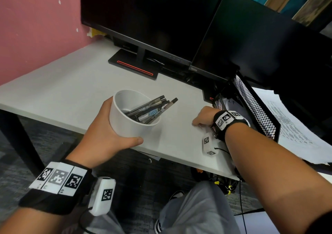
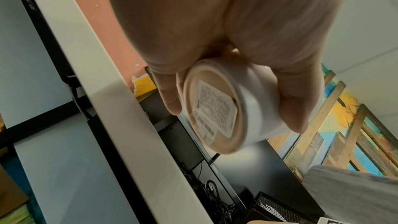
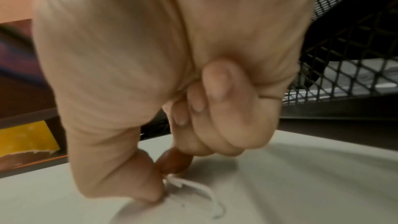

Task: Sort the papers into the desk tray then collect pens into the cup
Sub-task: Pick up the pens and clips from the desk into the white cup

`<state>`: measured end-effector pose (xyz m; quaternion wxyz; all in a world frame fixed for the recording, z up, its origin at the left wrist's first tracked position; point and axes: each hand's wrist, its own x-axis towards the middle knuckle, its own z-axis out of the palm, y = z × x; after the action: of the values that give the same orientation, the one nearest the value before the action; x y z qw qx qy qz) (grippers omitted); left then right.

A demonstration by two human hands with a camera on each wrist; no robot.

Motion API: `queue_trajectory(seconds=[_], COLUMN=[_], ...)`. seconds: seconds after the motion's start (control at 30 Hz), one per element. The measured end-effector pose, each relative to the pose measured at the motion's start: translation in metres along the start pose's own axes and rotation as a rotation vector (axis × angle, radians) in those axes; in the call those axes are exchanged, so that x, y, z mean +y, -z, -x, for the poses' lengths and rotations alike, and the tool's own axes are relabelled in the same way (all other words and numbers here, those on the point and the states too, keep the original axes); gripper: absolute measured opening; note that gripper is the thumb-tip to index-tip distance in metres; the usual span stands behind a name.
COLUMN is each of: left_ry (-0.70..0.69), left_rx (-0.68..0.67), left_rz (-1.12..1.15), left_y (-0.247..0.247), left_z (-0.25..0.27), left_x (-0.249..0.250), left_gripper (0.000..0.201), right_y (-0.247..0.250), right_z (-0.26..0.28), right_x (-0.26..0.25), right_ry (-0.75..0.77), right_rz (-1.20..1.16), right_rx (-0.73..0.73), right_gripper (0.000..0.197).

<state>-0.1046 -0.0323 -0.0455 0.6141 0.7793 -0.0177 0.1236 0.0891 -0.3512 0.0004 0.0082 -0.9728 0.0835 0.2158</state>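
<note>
The cup (image 1: 133,122) looks like smooth white plastic or glazed ceramic with a faint sheen; its underside (image 2: 212,110) is matt beige and carries a printed paper label. The pens (image 1: 152,109) in it have glossy plastic barrels, some clear, some dark. The desk (image 1: 71,82) has a smooth, matt, pale grey top. At its right edge the desk tray (image 1: 255,106) is black metal mesh, matt and rough, holding printed papers (image 1: 294,126). Both monitors (image 1: 149,14) at the back edge are dark and glossy. The floor (image 1: 59,136) looks like rough grey carpet.
</note>
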Motion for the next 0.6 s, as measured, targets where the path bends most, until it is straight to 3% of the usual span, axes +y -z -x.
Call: queue_trajectory(seconds=[0.1, 0.2, 0.23, 0.33, 0.47, 0.53, 0.6], left_ry=[-0.002, 0.005, 0.006, 0.008, 0.007, 0.009, 0.014], left_rx=[-0.007, -0.001, 0.001, 0.010, 0.026, 0.035, 0.043], left_rz=[-0.005, -0.005, -0.004, 0.001, 0.008, 0.013, 0.014], left_y=[0.000, 0.002, 0.002, 0.004, 0.006, 0.008, 0.010], left_z=[-0.001, -0.001, -0.001, -0.002, -0.003, -0.004, -0.004], left_x=[0.000, -0.001, -0.001, -0.001, -0.003, -0.005, -0.007], left_gripper=[0.108, 0.108, 0.108, 0.108, 0.108, 0.106, 0.105], right_y=[-0.005, -0.007, -0.005, 0.005, 0.011, 0.014, 0.015], right_z=[0.006, 0.004, 0.000, -0.003, -0.014, -0.026, -0.035], right_x=[0.002, 0.011, 0.015, 0.020, 0.022, 0.025, 0.021], right_ry=[0.002, -0.058, -0.090, -0.104, -0.126, -0.178, -0.134], right_rz=[-0.274, -0.998, -1.177, -1.471, -1.459, -1.251, -0.907], right_rx=[-0.035, -0.036, -0.034, -0.013, 0.116, 0.209, 0.289], right_gripper=[0.019, 0.006, 0.010, 0.013, 0.016, 0.010, 0.007])
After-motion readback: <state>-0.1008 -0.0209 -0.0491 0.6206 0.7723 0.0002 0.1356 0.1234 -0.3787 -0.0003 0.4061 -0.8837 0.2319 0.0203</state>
